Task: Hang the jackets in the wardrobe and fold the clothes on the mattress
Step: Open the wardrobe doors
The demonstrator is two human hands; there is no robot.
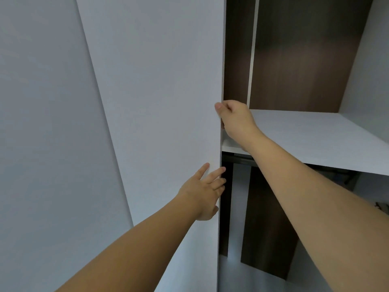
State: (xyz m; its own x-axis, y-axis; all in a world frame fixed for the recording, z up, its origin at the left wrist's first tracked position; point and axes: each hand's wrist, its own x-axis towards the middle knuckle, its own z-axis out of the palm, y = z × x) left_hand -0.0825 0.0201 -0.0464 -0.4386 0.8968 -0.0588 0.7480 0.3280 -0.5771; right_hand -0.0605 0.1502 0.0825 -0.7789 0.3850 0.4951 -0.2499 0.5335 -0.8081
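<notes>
White laminate is pretty much all I've got on the feed right now, mostly the big wardrobe door [160, 91] filling the middle of the view, with the wardrobe [294, 60] open to the right of it and showing dark brown back panels. Right hand [235, 119] is curled round the door's free edge, thumb on the front face and fingers wrapped behind it, just above the white shelf [315, 140]. Left hand [205, 192] is lower down on the same edge, fingers spread and fairly straight, tips touching the panel at the edge rather than gripping it. Under the shelf I can make out a dark hanging rail [237, 160], which is where the jackets would go, but no jackets, no hangers and no mattress are in view at all, so I can't say where the clothes are from here. My guess is we're at the door stage of the job. Handling-wise the door looks like a stiff, flat, smooth board, probably a bit heavy and with no handle I can see, so the free edge is the only sensible place to hold it, and the wrapped right hand has the better purchase. Flat fingers on slick laminate could slip, so I'd lean on the right-hand grip. Watch the fingers behind the edge near the shelf too, that looks like a pinch spot.
</notes>
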